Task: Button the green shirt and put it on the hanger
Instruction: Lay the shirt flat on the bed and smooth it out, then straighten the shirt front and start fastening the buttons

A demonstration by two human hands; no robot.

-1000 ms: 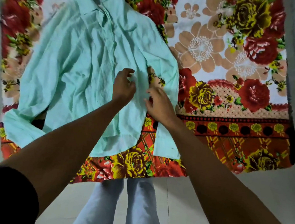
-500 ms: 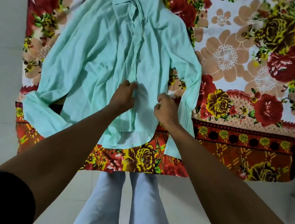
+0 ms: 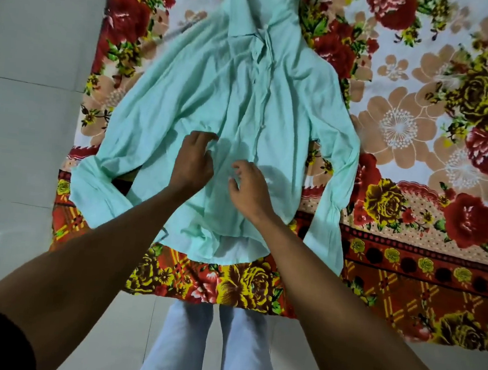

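our left fingers point(image 3: 204, 140) lie loose and nearly straight on the shirt point(image 3: 185, 100), tips touching a small fold of cloth, gripping nothing that we can see. our right fingers point(image 3: 238, 169) are spread and slightly bent, just over the cloth beside the button strip, also holding nothing. the left hand point(image 3: 193, 162) and the right hand point(image 3: 249, 191) sit close together on the lower front of the shirt, one on each side of its middle line.

the shirt lies flat, front up, on the flowered blanket point(image 3: 417, 141), collar at the far end and hem nearest us. its sleeves spread out to both sides, cuffs pointing back toward us. the front looks closed near the collar; lower down we cannot tell how far it is buttoned.

the blanket lies on a pale tiled floor point(image 3: 28, 107). near the shirt's hem, beyond the blanket's edge, we see our legs in light trousers point(image 3: 182, 341).
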